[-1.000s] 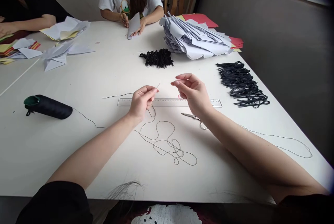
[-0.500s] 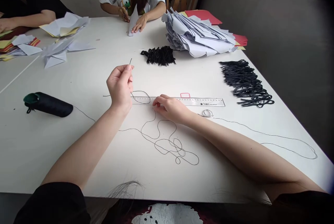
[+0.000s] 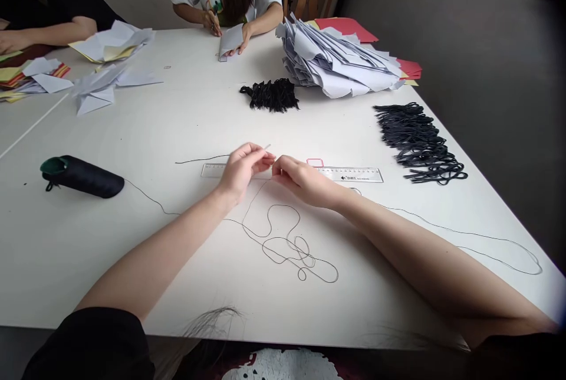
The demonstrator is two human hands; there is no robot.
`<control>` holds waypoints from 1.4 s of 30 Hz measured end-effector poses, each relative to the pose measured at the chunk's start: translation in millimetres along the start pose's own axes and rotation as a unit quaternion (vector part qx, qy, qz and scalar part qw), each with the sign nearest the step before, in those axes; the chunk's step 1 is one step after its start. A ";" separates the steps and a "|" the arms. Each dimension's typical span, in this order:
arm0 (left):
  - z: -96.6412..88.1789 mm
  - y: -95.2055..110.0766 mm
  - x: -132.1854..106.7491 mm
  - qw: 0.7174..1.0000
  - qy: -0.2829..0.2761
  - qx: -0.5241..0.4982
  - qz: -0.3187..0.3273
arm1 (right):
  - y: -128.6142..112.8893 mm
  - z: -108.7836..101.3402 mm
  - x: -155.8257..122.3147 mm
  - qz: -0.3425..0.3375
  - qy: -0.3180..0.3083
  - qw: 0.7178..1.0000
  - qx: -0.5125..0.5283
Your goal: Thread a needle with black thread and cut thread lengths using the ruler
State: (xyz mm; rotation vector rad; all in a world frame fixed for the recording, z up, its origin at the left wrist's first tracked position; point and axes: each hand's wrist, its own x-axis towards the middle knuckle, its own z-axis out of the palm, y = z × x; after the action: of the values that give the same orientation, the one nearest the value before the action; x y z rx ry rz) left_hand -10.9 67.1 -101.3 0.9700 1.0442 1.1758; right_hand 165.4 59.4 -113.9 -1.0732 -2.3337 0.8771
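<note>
Two hands meet above a ruler (image 3: 354,174), fingertips almost touching.
Left hand (image 3: 242,172) pinches a needle (image 3: 267,147); right hand (image 3: 303,180), curled nearly shut, holds nothing I can make out. Thread (image 3: 287,244) loops loosely below, with open table (image 3: 88,250) beyond it.

Toward the far edge of the surface (image 3: 145,238) — a heaped stack of white paper cut-outs (image 3: 340,67) over red card (image 3: 347,29); nearer the right edge — bundled black elastic loops (image 3: 418,144).
</note>
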 end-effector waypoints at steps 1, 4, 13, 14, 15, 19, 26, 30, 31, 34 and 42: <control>2.5 -4.0 -2.4 1.000 -0.015 -0.013 -0.023 | 2.8 -1.3 -2.2 0.002 0.025 1.000 0.018; 7.9 -13.0 -9.2 0.997 -0.028 -0.033 -0.060 | 8.3 -2.0 -6.7 0.017 0.077 0.996 0.040; 8.4 -23.7 -19.6 0.989 -0.090 -0.015 -0.116 | 15.3 11.9 -10.3 -0.020 0.099 0.986 0.129; 7.9 -24.1 -19.7 0.990 -0.089 -0.005 -0.110 | 15.8 13.1 -10.7 -0.021 0.103 0.985 0.138; 7.4 -24.7 -19.5 0.991 -0.090 0.006 -0.101 | 15.8 14.1 -11.1 -0.023 0.107 0.983 0.149; 5.2 -27.8 -17.5 0.995 -0.083 0.042 -0.039 | 11.4 16.2 -10.3 0.005 0.137 0.957 0.257; 4.0 -30.5 -13.8 0.996 -0.046 0.076 0.020 | 7.4 18.1 -4.5 0.105 0.142 0.871 0.458; 3.4 -31.6 -14.5 0.994 -0.056 0.095 0.027 | 8.6 18.7 -4.0 0.103 0.147 0.878 0.444; 3.2 -31.9 -14.8 0.993 -0.060 0.100 0.028 | 9.1 18.8 -4.0 0.101 0.153 0.880 0.438; 2.2 -31.7 -15.4 0.991 -0.076 0.112 0.014 | 11.1 19.0 -3.5 0.092 0.164 0.879 0.437; 1.5 -27.3 -13.2 0.990 -0.072 0.120 -0.018 | 13.4 18.6 -2.2 0.114 0.149 0.867 0.461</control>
State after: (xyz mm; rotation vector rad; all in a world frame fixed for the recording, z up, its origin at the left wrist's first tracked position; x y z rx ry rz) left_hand -4.1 50.4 -125.6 1.2001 1.0982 0.9490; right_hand 162.6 57.6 -136.7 -0.9384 -1.2544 1.5523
